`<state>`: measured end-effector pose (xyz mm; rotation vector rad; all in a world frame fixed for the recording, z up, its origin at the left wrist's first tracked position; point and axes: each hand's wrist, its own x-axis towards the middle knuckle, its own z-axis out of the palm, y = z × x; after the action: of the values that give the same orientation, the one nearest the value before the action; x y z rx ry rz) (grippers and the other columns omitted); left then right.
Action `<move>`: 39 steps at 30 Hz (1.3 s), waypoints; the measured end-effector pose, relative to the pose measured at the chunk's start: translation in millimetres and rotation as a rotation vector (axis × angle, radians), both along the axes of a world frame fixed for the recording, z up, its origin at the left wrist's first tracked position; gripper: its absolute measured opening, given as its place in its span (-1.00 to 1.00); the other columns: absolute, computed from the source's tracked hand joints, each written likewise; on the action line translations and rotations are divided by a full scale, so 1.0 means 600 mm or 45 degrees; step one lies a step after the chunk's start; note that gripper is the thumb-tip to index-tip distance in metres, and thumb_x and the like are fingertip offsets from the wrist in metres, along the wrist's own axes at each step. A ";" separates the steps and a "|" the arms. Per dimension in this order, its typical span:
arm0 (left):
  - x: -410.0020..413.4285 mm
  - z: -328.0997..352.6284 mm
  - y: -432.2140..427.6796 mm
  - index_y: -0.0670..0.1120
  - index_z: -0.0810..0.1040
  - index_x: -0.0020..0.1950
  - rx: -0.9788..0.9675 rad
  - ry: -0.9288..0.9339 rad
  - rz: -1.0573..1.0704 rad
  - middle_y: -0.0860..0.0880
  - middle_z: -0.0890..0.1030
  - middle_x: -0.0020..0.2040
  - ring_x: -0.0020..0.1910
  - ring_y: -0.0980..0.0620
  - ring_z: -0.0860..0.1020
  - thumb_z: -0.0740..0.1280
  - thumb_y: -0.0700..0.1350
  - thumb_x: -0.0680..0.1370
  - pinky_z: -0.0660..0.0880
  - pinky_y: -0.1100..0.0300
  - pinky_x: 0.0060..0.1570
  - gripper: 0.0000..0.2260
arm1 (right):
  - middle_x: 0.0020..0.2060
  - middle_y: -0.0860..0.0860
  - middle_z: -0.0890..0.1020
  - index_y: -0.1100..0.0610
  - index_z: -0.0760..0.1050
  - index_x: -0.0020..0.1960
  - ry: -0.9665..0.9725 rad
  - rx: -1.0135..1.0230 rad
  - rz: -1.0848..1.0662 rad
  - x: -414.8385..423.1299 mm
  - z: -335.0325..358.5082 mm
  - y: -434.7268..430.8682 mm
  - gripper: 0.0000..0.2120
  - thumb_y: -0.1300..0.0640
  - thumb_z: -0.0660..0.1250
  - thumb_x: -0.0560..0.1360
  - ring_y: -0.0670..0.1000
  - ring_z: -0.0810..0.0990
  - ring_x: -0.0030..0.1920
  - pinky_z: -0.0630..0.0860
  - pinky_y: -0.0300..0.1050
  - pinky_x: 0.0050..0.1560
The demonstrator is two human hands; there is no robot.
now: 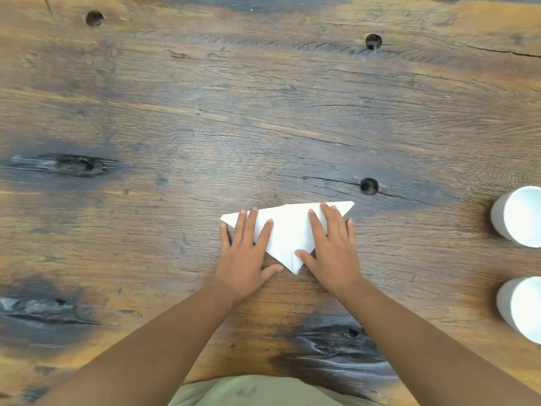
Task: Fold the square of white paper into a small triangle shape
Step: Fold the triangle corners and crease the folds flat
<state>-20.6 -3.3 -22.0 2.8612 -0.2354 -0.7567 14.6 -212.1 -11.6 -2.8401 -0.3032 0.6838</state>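
Nearby, two white cups (516,216), contents unseen.

A rough, knotted wooden table (263,118) filled the frame, its grain cracked and darkly stained. Two white cups (518,218) stood at the right edge. The kind of room could not be told.

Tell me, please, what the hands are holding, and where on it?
Nothing is gripped: left hand and right hand press flat on the folded white paper, one on each side.
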 end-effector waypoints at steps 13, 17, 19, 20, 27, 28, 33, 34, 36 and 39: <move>0.049 0.006 -0.023 -0.09 -0.22 0.62 -0.129 -0.007 -0.317 -0.01 -0.24 0.64 0.59 0.01 -0.32 0.05 0.45 0.48 -0.19 -0.23 0.54 -0.05 | 0.63 0.04 -0.09 0.15 -0.12 0.63 -0.016 0.013 0.557 0.021 0.005 -0.016 -0.06 -0.30 0.25 0.51 0.06 -0.21 0.61 -0.14 0.20 0.59; 0.051 -0.003 -0.015 -0.09 -0.23 0.62 -0.094 0.006 -0.339 0.00 -0.28 0.63 0.59 -0.01 -0.31 0.18 0.42 0.49 -0.21 -0.24 0.54 -0.03 | 0.63 0.04 -0.12 0.15 -0.17 0.62 -0.006 0.022 0.631 0.032 -0.003 -0.030 -0.05 -0.30 0.23 0.51 0.04 -0.26 0.60 -0.23 0.14 0.59; 0.049 -0.007 -0.014 -0.09 -0.23 0.62 -0.085 -0.006 -0.348 -0.01 -0.30 0.63 0.59 -0.02 -0.32 0.17 0.42 0.49 -0.22 -0.23 0.54 -0.03 | 0.63 0.04 -0.13 0.15 -0.19 0.62 -0.006 0.023 0.641 0.034 -0.009 -0.034 -0.07 -0.31 0.19 0.53 0.04 -0.27 0.60 -0.25 0.12 0.58; 0.049 -0.008 -0.014 -0.09 -0.23 0.62 -0.082 -0.010 -0.347 -0.01 -0.30 0.63 0.59 -0.02 -0.32 0.17 0.43 0.49 -0.23 -0.23 0.54 -0.03 | 0.63 0.04 -0.14 0.15 -0.20 0.62 -0.006 0.025 0.643 0.035 -0.012 -0.034 -0.07 -0.32 0.17 0.54 0.04 -0.27 0.60 -0.24 0.12 0.59; 0.048 -0.010 -0.016 -0.08 -0.24 0.62 -0.085 -0.001 -0.322 0.00 -0.29 0.62 0.59 0.00 -0.31 0.19 0.43 0.47 -0.23 -0.23 0.54 -0.01 | 0.63 0.04 -0.11 0.15 -0.16 0.63 -0.036 0.055 0.623 0.029 -0.021 -0.028 -0.13 -0.33 0.09 0.56 0.05 -0.22 0.61 -0.15 0.18 0.59; 0.047 -0.010 -0.015 -0.08 -0.25 0.62 -0.085 0.000 -0.322 0.00 -0.30 0.62 0.59 0.00 -0.31 0.18 0.43 0.47 -0.24 -0.23 0.54 -0.01 | 0.63 0.05 -0.09 0.15 -0.14 0.63 -0.045 0.048 0.610 0.027 -0.023 -0.026 -0.14 -0.33 0.09 0.56 0.06 -0.19 0.62 -0.13 0.19 0.59; 0.049 -0.010 -0.017 -0.07 -0.25 0.62 -0.087 0.008 -0.299 0.02 -0.28 0.63 0.59 0.02 -0.31 0.20 0.44 0.47 -0.26 -0.20 0.53 0.00 | 0.63 0.06 -0.01 0.15 -0.07 0.63 -0.086 0.049 0.553 0.023 -0.027 -0.017 -0.17 -0.29 0.13 0.57 0.07 -0.08 0.62 -0.05 0.24 0.58; 0.048 -0.010 -0.018 -0.06 -0.25 0.62 -0.089 0.012 -0.292 0.02 -0.27 0.63 0.59 0.02 -0.31 0.20 0.44 0.47 -0.26 -0.20 0.53 0.00 | 0.63 0.06 0.00 0.15 -0.06 0.62 -0.095 0.051 0.543 0.022 -0.027 -0.017 -0.17 -0.28 0.15 0.57 0.07 -0.07 0.62 -0.04 0.24 0.58; 0.048 -0.010 -0.019 -0.06 -0.25 0.62 -0.086 0.014 -0.284 0.03 -0.26 0.63 0.59 0.02 -0.31 0.22 0.43 0.46 -0.26 -0.20 0.53 0.01 | 0.63 0.06 0.01 0.15 -0.05 0.62 -0.097 0.060 0.522 0.019 -0.028 -0.018 -0.17 -0.27 0.16 0.57 0.07 -0.05 0.62 -0.03 0.25 0.57; 0.048 -0.009 -0.018 -0.04 -0.27 0.62 -0.087 0.014 -0.281 0.03 -0.28 0.63 0.59 0.03 -0.32 0.23 0.42 0.46 -0.28 -0.20 0.52 0.01 | 0.63 0.06 0.00 0.16 -0.04 0.62 -0.087 0.058 0.480 0.017 -0.029 -0.028 -0.19 -0.26 0.15 0.58 0.06 -0.06 0.62 -0.05 0.26 0.57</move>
<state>7.9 -14.3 -27.6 2.7954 -0.5715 -0.7856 24.9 -228.9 -29.1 -2.7909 -0.8693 0.6338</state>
